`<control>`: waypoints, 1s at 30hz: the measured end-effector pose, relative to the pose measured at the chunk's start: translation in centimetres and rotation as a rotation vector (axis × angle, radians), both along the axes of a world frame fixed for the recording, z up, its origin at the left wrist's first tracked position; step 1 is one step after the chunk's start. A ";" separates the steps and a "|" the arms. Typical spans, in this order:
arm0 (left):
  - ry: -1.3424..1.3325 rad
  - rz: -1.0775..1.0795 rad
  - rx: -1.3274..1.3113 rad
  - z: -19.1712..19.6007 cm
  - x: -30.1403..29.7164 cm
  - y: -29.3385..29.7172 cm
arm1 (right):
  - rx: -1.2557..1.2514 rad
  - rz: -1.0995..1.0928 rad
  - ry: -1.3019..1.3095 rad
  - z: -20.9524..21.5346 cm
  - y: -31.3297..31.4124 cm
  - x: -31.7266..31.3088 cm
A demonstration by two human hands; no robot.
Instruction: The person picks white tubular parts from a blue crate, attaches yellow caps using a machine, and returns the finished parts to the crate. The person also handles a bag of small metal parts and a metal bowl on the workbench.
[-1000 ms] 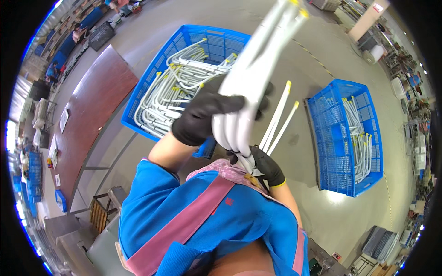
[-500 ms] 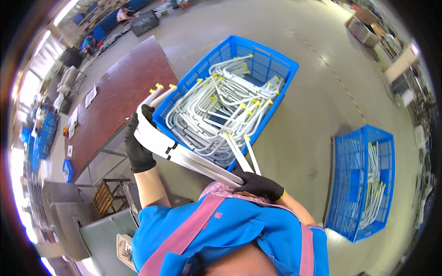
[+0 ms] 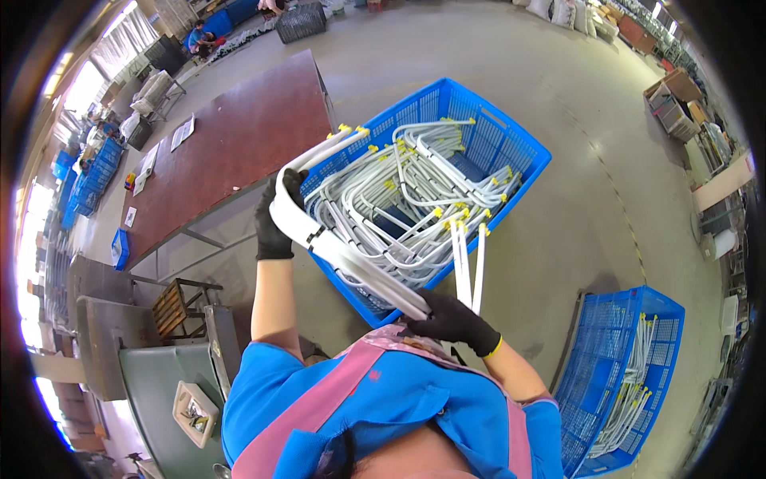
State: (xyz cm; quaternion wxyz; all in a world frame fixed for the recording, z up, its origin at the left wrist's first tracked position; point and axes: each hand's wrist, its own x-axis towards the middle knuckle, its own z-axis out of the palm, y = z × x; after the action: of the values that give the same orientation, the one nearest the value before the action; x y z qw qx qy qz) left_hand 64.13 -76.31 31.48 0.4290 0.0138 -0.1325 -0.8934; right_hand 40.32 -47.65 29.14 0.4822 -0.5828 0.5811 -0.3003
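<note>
I hold a bundle of white bent tubes (image 3: 335,243) with yellow end caps over the near corner of a blue plastic crate (image 3: 511,152). My left hand (image 3: 275,227), in a black glove, grips the bundle at its bend on the left. My right hand (image 3: 451,319), also gloved, is closed on the bundle's lower end close to my chest, where a few straight tube ends (image 3: 467,263) stick up. The crate below is full of several similar white U-shaped tubes (image 3: 415,199).
A second blue crate (image 3: 630,375) with white tubes stands on the concrete floor at the lower right. A long brown table (image 3: 231,144) lies to the left. A grey machine with a small tray (image 3: 191,407) is at lower left. Cardboard boxes (image 3: 674,100) stand far right.
The bundle, held up high across the view a second ago, has swung down and left over the big crate. My view has shifted, so the crate now sits in the middle.
</note>
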 end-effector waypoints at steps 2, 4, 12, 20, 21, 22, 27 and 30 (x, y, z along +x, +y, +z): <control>0.198 -0.223 0.254 -2.8 -0.9 -3.6 | 0.032 0.002 0.044 -1.7 -2.6 -0.6; -0.066 -0.036 0.023 -6.6 -2.1 -7.0 | -0.041 -0.041 0.080 -4.4 -5.2 -0.3; -0.717 -0.025 0.139 -17.0 0.9 -14.1 | 0.170 -0.116 0.233 -14.5 -11.9 3.4; -1.945 0.353 -1.096 -26.8 4.2 -20.1 | 0.008 0.182 0.299 -21.6 -15.4 7.9; -1.975 0.354 -1.246 -28.6 4.1 -19.7 | 0.012 0.211 0.267 -22.4 -15.4 7.6; -1.791 0.369 -1.078 -30.6 3.6 -17.6 | 0.054 0.214 0.317 -23.0 -15.3 7.3; -2.025 -0.326 -1.183 -35.9 -3.6 -3.3 | -0.062 -0.087 0.335 -25.9 -17.8 0.5; -2.038 -0.420 -1.072 -34.5 -5.3 3.1 | -0.182 -0.132 0.400 -27.8 -21.7 -5.5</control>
State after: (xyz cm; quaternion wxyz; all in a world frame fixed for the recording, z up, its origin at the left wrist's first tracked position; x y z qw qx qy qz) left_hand 58.78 -73.17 -3.03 -0.0806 0.5191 -0.7746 -0.3521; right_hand 34.84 -69.35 1.30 0.2823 -0.6324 0.6725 -0.2609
